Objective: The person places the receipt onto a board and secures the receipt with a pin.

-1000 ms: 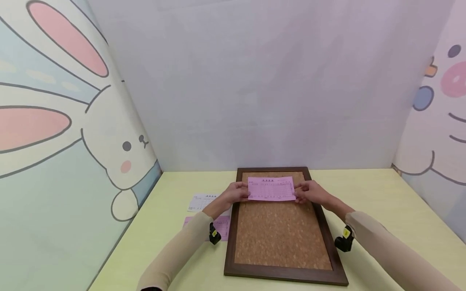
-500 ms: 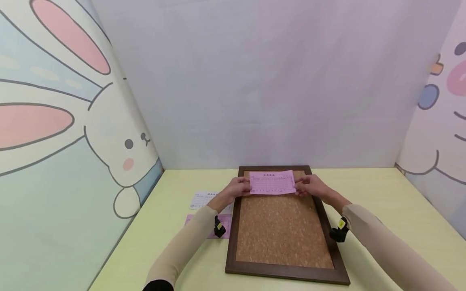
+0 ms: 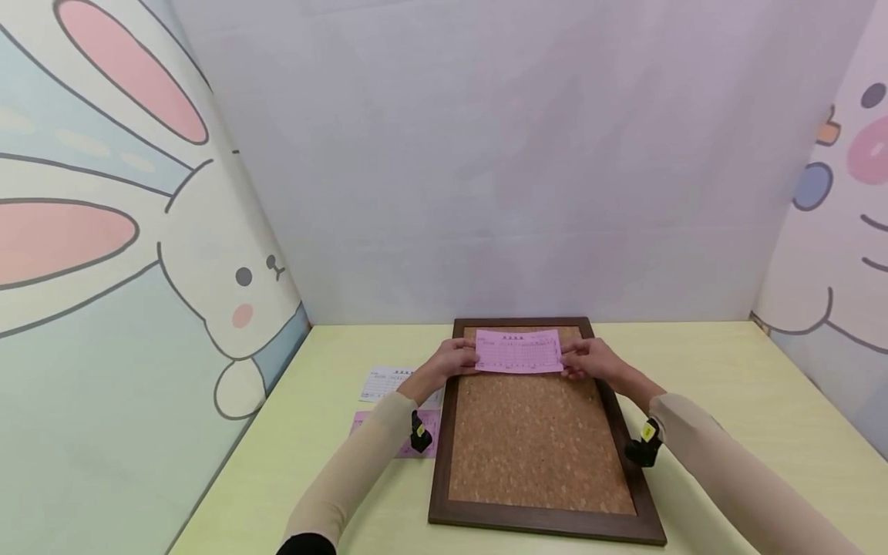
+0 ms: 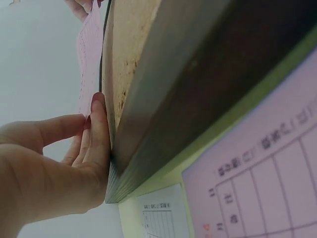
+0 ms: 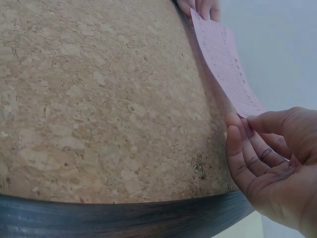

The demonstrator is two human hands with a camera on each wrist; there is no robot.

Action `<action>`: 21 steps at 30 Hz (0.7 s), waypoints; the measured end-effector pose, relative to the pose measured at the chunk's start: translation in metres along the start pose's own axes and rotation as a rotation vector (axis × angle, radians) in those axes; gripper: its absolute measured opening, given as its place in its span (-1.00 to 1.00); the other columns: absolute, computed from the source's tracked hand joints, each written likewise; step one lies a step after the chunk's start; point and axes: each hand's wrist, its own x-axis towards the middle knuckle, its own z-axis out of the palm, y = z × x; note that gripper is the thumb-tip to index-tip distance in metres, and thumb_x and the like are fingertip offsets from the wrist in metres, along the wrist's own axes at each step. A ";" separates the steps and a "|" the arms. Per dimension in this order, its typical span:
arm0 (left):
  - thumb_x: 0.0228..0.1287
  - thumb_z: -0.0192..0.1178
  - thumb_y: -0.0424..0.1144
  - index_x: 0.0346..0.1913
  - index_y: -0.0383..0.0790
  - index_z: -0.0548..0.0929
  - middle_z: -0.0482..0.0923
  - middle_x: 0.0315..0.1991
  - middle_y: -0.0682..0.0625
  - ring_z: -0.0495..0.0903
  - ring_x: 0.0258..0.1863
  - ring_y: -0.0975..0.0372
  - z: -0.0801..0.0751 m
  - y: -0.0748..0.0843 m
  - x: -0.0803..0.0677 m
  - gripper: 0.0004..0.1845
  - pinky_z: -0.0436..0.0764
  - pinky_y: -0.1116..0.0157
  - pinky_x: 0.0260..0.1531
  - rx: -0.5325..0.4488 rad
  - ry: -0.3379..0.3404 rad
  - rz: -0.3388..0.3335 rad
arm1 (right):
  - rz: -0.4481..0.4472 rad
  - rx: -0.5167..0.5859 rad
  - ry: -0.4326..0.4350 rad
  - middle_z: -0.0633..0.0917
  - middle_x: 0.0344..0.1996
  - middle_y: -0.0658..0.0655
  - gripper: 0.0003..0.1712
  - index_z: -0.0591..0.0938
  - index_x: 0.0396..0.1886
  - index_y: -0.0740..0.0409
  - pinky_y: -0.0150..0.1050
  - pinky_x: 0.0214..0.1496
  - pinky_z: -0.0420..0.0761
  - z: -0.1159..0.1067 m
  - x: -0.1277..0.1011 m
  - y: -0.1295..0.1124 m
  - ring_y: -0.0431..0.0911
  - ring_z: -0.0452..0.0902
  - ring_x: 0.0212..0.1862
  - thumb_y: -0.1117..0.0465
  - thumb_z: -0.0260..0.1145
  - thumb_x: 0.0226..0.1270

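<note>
A pink printed form (image 3: 519,352) is stretched between both hands over the far part of a cork board (image 3: 541,439) with a dark brown wooden frame. My left hand (image 3: 447,366) pinches its left edge between thumb and fingers, close over the frame's left side. At the opposite edge, my right hand (image 3: 597,362) pinches the paper the same way. In the right wrist view the pink form (image 5: 223,64) stands tilted up from the cork, its lower edge near the surface. The left wrist view shows the thumb on one face of the sheet and the fingers behind it.
Left of the board, a white printed form (image 3: 380,383) and a second pink form (image 3: 428,432) lie on the pale yellow table (image 3: 701,370), partly covered by the left arm. A grey-white wall (image 3: 499,169) rises behind the table, with cartoon panels on both sides.
Both hands first shifted the pink form slightly away toward the board's far end, then lowered it a little. The grip on its two edges stayed the same.
</note>
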 end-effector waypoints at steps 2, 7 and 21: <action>0.44 0.15 -0.46 0.29 -0.42 0.50 0.60 -0.03 -0.17 0.61 -0.18 0.22 0.000 0.000 0.000 -0.60 0.71 0.21 0.06 0.018 -0.001 0.007 | 0.003 -0.005 0.003 0.77 -0.27 0.18 -0.51 0.46 0.24 0.61 -0.33 -0.22 0.72 0.000 0.000 0.000 -0.19 0.68 -0.30 0.30 0.23 0.52; 0.45 0.14 -0.44 0.30 -0.40 0.51 0.61 0.13 -0.32 0.68 -0.11 0.17 0.001 -0.002 0.001 -0.60 0.72 0.19 0.04 0.050 -0.017 0.034 | 0.021 -0.003 0.009 0.77 -0.27 0.17 -0.52 0.46 0.25 0.61 -0.33 -0.24 0.72 0.001 0.001 0.002 -0.20 0.69 -0.32 0.31 0.23 0.52; 0.36 0.21 -0.50 0.37 -0.38 0.47 0.66 0.06 -0.30 0.67 -0.25 0.27 0.000 -0.004 -0.002 -0.49 0.74 0.31 -0.11 0.089 -0.014 0.050 | 0.037 -0.004 0.014 0.78 -0.33 0.12 -0.51 0.43 0.28 0.63 -0.37 -0.29 0.72 0.000 0.004 0.005 -0.24 0.71 -0.37 0.34 0.21 0.52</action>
